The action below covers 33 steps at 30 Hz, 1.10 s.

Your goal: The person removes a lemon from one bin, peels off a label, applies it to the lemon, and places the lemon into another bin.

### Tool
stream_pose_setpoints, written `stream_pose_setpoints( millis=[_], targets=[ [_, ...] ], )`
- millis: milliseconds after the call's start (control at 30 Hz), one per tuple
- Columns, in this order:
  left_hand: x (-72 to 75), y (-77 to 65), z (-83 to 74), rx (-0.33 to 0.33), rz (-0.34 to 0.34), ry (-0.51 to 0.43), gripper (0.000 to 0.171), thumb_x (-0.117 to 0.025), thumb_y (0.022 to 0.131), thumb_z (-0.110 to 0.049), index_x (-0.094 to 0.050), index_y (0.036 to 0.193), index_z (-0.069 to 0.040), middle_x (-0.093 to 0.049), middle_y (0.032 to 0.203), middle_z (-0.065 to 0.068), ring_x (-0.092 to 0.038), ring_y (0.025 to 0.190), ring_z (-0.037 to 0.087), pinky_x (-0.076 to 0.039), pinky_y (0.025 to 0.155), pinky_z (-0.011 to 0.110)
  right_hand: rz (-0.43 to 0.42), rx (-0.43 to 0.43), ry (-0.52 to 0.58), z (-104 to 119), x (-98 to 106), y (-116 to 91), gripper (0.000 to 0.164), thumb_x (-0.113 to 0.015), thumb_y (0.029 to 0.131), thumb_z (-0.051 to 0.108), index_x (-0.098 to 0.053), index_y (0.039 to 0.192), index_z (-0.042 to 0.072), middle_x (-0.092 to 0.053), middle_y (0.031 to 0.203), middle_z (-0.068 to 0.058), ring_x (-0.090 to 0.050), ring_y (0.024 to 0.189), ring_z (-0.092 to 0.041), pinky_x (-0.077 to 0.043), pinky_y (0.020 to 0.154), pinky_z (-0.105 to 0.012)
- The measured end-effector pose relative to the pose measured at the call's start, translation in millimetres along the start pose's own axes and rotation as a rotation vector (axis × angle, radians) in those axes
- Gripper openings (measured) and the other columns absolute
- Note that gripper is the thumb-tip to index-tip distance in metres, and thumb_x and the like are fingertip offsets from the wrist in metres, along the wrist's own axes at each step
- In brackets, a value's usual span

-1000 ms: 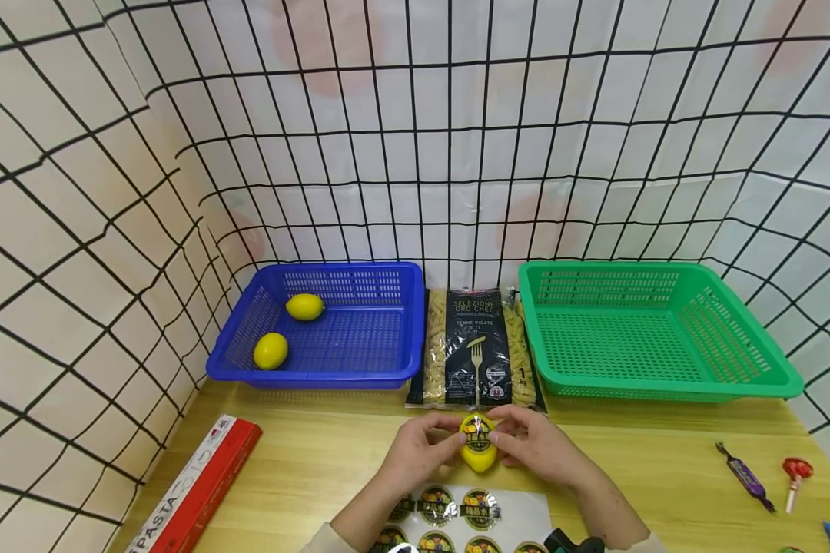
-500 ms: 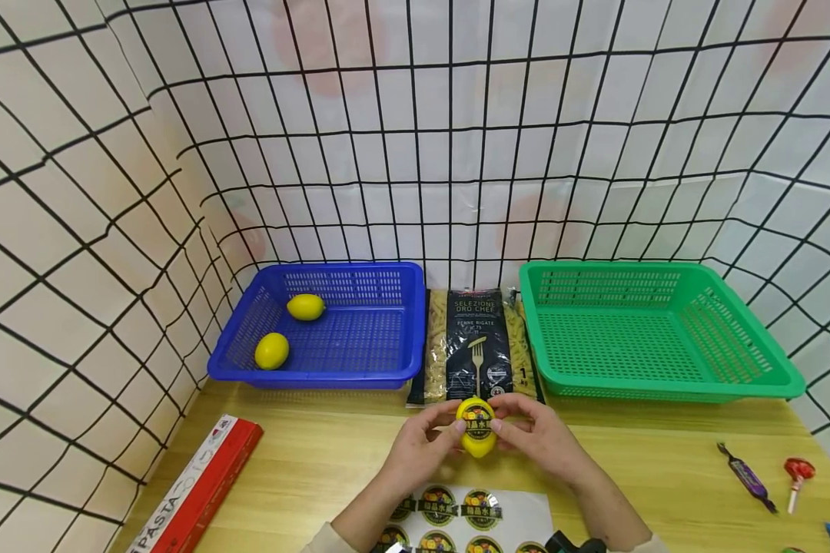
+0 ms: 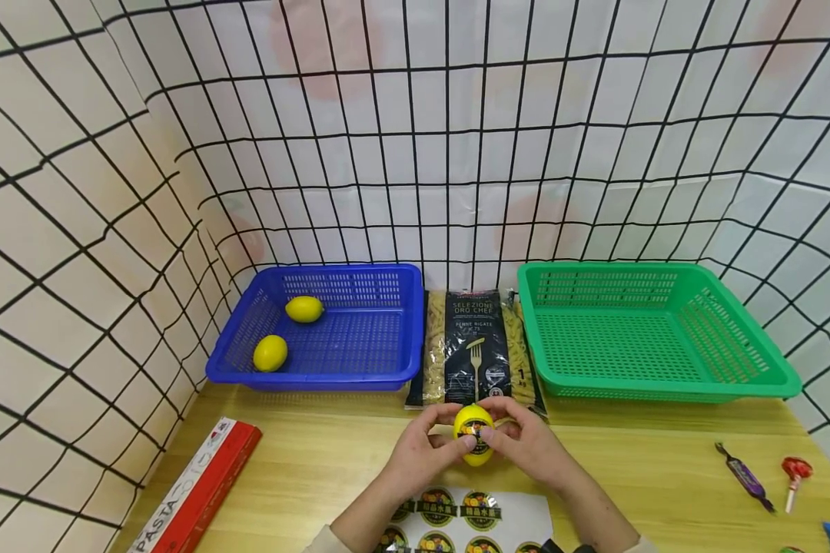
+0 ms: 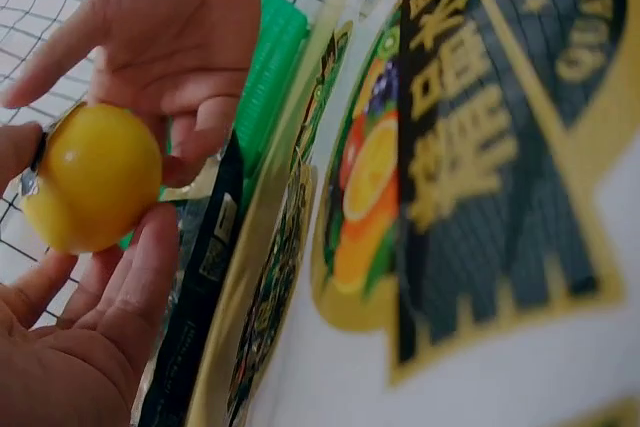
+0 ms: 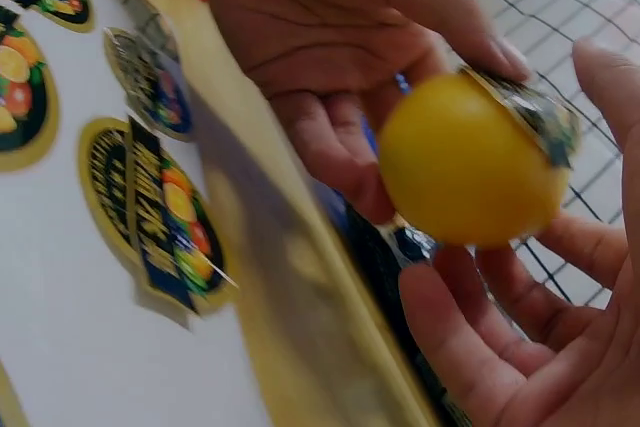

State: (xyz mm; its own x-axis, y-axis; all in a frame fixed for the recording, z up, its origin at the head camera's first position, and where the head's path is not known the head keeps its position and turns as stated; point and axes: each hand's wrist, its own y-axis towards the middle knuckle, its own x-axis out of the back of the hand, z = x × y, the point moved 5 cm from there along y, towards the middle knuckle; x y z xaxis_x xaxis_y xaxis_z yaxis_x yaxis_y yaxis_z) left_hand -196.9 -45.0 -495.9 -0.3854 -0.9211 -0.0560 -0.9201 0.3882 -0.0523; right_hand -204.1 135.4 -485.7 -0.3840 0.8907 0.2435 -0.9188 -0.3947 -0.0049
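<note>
A yellow lemon (image 3: 473, 415) is held between both hands just in front of the pasta bag, over the table. It bears a round black-and-gold fruit sticker (image 5: 535, 112), whose edge stands out from the curved skin. My left hand (image 3: 415, 455) grips the lemon from the left, its thumb pressing on the sticker. From the other side my right hand (image 3: 529, 443) holds it with fingers round the back, its thumb close to the sticker in the head view. In the wrist views the fingers of both hands surround the lemon (image 4: 100, 177).
A sheet of matching stickers (image 3: 526, 511) lies below the hands. Behind are a blue basket (image 3: 318, 378) with two lemons, a penne bag (image 3: 477, 330) and a green basket (image 3: 671, 388). A red pasta box (image 3: 200, 491) lies left; a wrapped candy (image 3: 747, 478) and lollipop (image 3: 797, 468) lie right.
The lemon rose slightly, then came down again and tilted, so more yellow shows above the sticker. Both thumbs have moved inward over the sticker.
</note>
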Motion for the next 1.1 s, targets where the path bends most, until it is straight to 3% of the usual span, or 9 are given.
stream_pose_setpoints(
  millis=[267, 633, 867, 1100],
  targets=[
    [-5.9, -5.2, -3.4, -0.008, 0.066, 0.065, 0.045, -0.074, 0.095, -0.022, -0.059, 0.138, -0.016, -0.058, 0.131, 0.013, -0.073, 0.081, 0.012, -0.055, 0.066, 0.019, -0.042, -0.007, -0.118, -0.6, -7.6, 1.2, 0.039, -0.065, 0.100, 0.025, -0.056, 0.131, 0.003, -0.064, 0.116, -0.016, -0.063, 0.086, -0.011, -0.055, 0.072, -0.023],
    [-7.1, -5.5, -0.7, 0.014, 0.069, 0.072, 0.046, -0.077, 0.093, -0.023, -0.060, 0.135, -0.017, -0.059, 0.129, 0.011, -0.074, 0.084, 0.014, -0.058, 0.070, 0.021, -0.051, -0.021, -0.115, -1.4, -8.2, 1.0, 0.031, -0.069, 0.097, 0.026, -0.061, 0.121, 0.008, -0.066, 0.113, -0.012, -0.064, 0.089, -0.014, -0.055, 0.074, -0.025],
    [-8.3, -5.1, -0.2, -0.003, 0.083, 0.052, 0.045, -0.077, 0.093, -0.022, -0.060, 0.134, -0.017, -0.059, 0.128, 0.009, -0.074, 0.081, 0.016, -0.055, 0.064, 0.020, -0.051, -0.013, -0.096, -3.4, -9.3, 0.8, 0.027, -0.064, 0.101, 0.026, -0.060, 0.119, 0.006, -0.065, 0.111, -0.018, -0.071, 0.083, -0.015, -0.060, 0.068, -0.028],
    [-10.0, -5.1, 1.3, -0.010, 0.087, 0.034, 0.044, -0.077, 0.092, -0.019, -0.058, 0.132, -0.017, -0.057, 0.126, 0.006, -0.073, 0.075, 0.011, -0.050, 0.058, 0.018, -0.154, 0.017, -0.181, -6.0, -8.8, 1.7, 0.019, -0.061, 0.102, 0.027, -0.068, 0.114, 0.014, -0.067, 0.107, -0.008, -0.067, 0.089, -0.009, -0.057, 0.076, -0.024]
  ],
)
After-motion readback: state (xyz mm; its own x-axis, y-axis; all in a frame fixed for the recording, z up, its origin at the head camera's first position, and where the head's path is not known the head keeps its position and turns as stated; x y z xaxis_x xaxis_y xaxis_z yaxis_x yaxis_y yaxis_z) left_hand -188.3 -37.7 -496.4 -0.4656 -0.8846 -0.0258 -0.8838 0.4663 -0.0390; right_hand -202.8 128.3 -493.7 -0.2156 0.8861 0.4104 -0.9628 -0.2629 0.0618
